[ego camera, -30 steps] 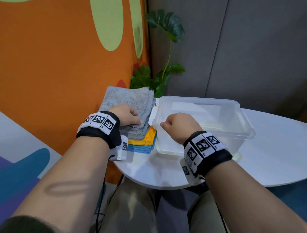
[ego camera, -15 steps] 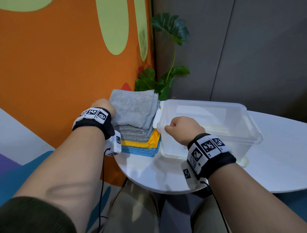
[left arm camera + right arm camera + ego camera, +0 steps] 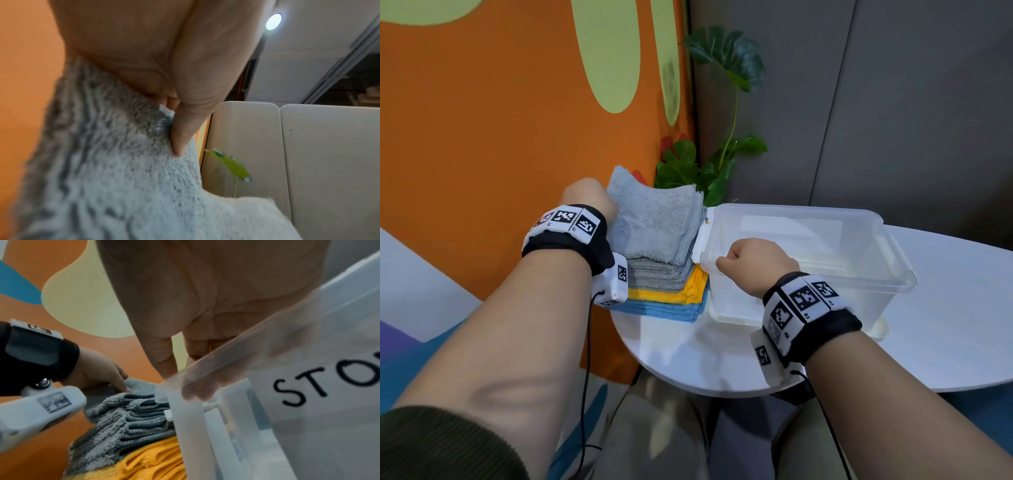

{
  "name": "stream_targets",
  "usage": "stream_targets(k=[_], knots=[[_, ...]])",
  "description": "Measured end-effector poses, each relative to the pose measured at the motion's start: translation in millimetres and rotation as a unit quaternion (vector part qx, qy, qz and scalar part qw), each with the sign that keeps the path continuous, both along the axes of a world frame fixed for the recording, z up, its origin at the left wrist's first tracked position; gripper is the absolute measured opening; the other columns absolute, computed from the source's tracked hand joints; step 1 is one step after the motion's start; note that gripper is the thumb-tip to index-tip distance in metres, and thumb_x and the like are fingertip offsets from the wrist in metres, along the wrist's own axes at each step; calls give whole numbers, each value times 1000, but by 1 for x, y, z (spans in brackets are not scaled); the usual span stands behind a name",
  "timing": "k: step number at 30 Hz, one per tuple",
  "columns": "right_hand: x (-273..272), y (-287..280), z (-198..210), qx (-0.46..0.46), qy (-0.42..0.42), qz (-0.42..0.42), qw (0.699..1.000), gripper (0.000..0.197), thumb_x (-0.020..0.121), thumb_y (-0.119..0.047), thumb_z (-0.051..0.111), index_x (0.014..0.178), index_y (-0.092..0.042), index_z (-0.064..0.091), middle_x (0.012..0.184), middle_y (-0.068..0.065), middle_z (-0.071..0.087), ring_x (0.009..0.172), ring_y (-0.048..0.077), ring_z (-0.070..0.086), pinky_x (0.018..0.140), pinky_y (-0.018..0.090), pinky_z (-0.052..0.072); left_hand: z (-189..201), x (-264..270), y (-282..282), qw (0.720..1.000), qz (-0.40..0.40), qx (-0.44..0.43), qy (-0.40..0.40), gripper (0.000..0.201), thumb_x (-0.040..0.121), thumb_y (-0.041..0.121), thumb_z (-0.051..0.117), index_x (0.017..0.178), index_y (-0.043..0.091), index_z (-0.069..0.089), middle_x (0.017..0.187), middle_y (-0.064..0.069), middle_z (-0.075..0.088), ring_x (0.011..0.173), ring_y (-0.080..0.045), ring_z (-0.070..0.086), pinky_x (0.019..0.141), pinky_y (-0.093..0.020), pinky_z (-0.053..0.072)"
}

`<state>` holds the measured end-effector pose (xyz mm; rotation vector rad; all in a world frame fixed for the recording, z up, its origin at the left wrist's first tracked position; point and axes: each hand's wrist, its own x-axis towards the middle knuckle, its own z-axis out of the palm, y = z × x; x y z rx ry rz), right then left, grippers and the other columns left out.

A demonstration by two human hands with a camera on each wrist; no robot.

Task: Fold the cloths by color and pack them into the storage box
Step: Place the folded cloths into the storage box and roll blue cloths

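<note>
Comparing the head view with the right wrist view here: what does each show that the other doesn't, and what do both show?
Head view only: the whole white table, the blue cloths at the bottom of the stack, the plant, and the storage box seen from above with no cloths inside.

Right wrist view only: a label on the box wall starting "STO", and the right hand with its fingers curled over the box rim.

Both: the left hand gripping the top grey cloth, above the yellow cloths.

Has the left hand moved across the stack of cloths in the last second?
Yes. The left hand went from the grey cloths' near top to their far-left corner.
</note>
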<state>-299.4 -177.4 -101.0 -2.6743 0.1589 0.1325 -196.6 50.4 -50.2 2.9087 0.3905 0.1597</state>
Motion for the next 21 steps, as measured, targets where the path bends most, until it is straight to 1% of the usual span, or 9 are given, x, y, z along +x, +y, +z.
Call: stream_targets(k=[2,5,9,11,12,14,17,19,21], knots=[[0,0,0,-2,-1,1,1000,23,87,-39,44,71,-23,47,93,1,61,93,24,56,92,46,45,8,0,-2,998,-20,-21,-48,19,90,14,58,107,8,65,105,-15,66,85,-32,58,67,-33,44],[1,0,0,0,-1,3,1000,21,87,-40,44,76,-23,50,93,1,61,94,24,56,92,45,45,26,-4,-8,988,-69,-16,-136,25,91,19,59,114,12,63,111,-14,65,98,-34,59,72,-34,43],[5,-3,0,22,-5,8,1000,22,85,-38,50,71,-22,50,89,1,62,91,23,57,89,44,47,58,-13,-25,961,-170,1,-216,25,88,20,60,113,18,64,109,-11,66,104,-34,57,83,-38,45],[6,-6,3,54,-15,15,998,21,85,-37,56,72,-21,52,90,2,64,92,23,58,85,37,49,71,-19,-36,947,-223,5,-231,24,86,19,62,109,22,66,105,-8,68,103,-32,58,84,-35,44],[7,-9,5,74,-25,14,997,20,87,-38,58,76,-21,55,93,2,65,94,23,59,82,32,48,77,-22,-42,941,-245,3,-233,22,85,18,63,107,23,67,103,-6,68,102,-30,58,83,-33,43],[8,-15,9,121,-67,-9,990,24,88,-42,60,96,-19,60,104,2,64,99,21,59,78,28,45,86,-28,-51,931,-277,-4,-238,21,84,16,64,103,25,68,99,-1,68,98,-24,59,80,-30,43],[11,-24,20,178,-162,-70,968,57,84,-46,65,128,-14,49,124,6,55,109,21,55,83,28,41,92,-35,-62,918,-319,-22,-236,21,83,12,61,96,28,69,93,7,66,93,-15,58,75,-26,41],[13,-31,29,216,-228,-95,945,72,82,-40,69,140,-13,36,134,8,45,114,20,52,88,28,41,94,-39,-69,908,-351,-28,-227,24,83,10,59,92,29,69,91,10,65,91,-12,57,73,-25,39],[13,-37,38,234,-267,-95,930,65,83,-28,68,140,-18,36,136,5,44,111,19,53,92,32,44,97,-44,-74,901,-370,-28,-223,24,83,10,59,92,30,69,88,14,63,89,-9,56,72,-23,38]])
